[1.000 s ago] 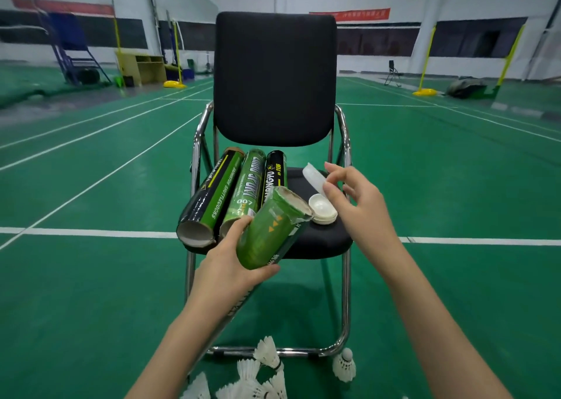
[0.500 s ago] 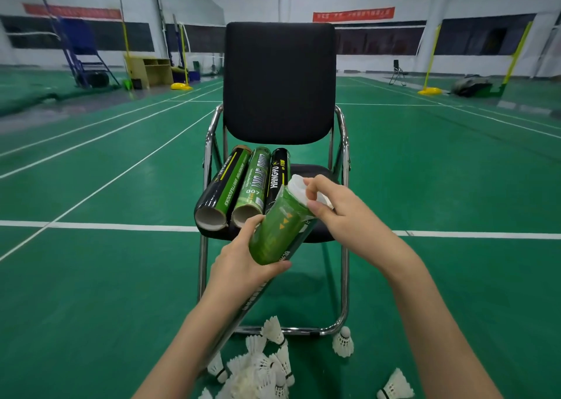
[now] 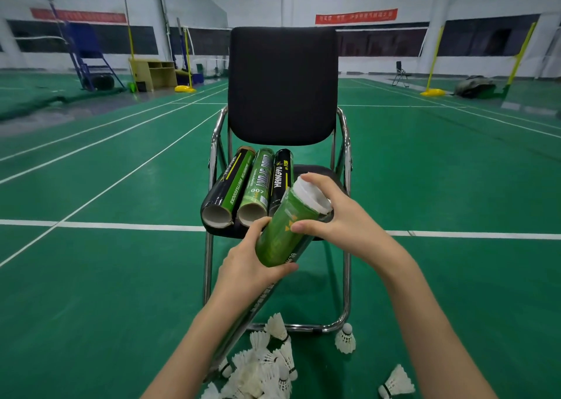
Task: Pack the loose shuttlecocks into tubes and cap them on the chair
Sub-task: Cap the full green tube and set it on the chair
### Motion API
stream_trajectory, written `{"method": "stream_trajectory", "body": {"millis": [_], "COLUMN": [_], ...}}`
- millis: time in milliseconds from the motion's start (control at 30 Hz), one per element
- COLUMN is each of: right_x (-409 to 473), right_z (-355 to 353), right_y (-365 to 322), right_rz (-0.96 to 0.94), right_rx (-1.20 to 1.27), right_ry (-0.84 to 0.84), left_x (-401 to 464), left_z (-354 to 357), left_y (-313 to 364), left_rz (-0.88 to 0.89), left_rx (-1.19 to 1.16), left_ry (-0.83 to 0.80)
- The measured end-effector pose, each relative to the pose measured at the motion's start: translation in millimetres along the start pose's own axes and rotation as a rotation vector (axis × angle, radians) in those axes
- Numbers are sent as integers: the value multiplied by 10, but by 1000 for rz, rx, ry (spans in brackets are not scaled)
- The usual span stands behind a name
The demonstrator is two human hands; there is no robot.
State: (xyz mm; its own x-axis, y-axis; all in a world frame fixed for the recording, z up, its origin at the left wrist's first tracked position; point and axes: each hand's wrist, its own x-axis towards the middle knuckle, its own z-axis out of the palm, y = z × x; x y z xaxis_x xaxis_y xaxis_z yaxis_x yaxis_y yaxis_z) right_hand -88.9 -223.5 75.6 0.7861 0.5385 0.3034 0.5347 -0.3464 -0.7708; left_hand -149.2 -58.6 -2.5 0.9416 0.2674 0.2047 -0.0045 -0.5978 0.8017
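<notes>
The green tube is being held tilted in the air just in front of the chair's front edge, its capped end pointing up and away. The white cap is sitting on that upper mouth, though whether it is fully seated all round cannot be told from here. The left hand is wrapping its fingers and thumb around the lower part of the tube, while the right hand is curling over the cap, fingertips on the rim and thumb pressing against the tube wall just below.

To finish the capping well, the right hand probably needs to be pressing evenly around the rim, with the left bracing the tube straight against that push so the cardboard wall is not buckling.

Three more tubes are lying side by side along the left half of the chair seat, touching one another, their open mouths facing the front edge. The seat's right part, behind the hands, looks like the likely spot for laying the capped tube, though the hands are hiding much of it.

Loose shuttlecocks are lying heaped on the green floor below the front edge, a few scattered to the right, so packing seems far from finished.
</notes>
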Motion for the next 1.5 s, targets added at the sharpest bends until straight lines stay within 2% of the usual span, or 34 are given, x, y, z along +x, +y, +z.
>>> {"method": "stream_trajectory", "body": {"millis": [300, 733, 833, 933, 1067, 1133, 1300, 1400, 1500], "right_x": [-67, -106, -107, -104, -183, -256, -377, -430, -487], "right_z": [81, 121, 119, 101, 129, 139, 193, 301, 393], "right_y": [123, 238, 288, 344, 440, 534, 839, 1054, 1210], "right_rz": [-60, -77, -73, -61, -42, 15, 181, 233, 241], "right_rx": [-130, -277, -242, -162, -40, 35, 193, 215, 258], "right_ry": [49, 84, 74, 105, 282, 352, 394, 396, 383], "left_x": [-53, -83, -83, -28, 69, 100, 137, 90, 50], "left_z": [55, 132, 200, 331, 561, 679, 935, 985, 980], "left_y": [-16, -51, -42, -36, 2, 23, -50, -114, -102], "left_rz": [20, 68, 72, 48, 26, 30, 41, 31, 25], "left_rx": [-28, -34, -48, -129, -219, -242, -255, -446, -602], "left_ry": [-32, 22, 21, -65, -163, -197, -334, -413, -365]}}
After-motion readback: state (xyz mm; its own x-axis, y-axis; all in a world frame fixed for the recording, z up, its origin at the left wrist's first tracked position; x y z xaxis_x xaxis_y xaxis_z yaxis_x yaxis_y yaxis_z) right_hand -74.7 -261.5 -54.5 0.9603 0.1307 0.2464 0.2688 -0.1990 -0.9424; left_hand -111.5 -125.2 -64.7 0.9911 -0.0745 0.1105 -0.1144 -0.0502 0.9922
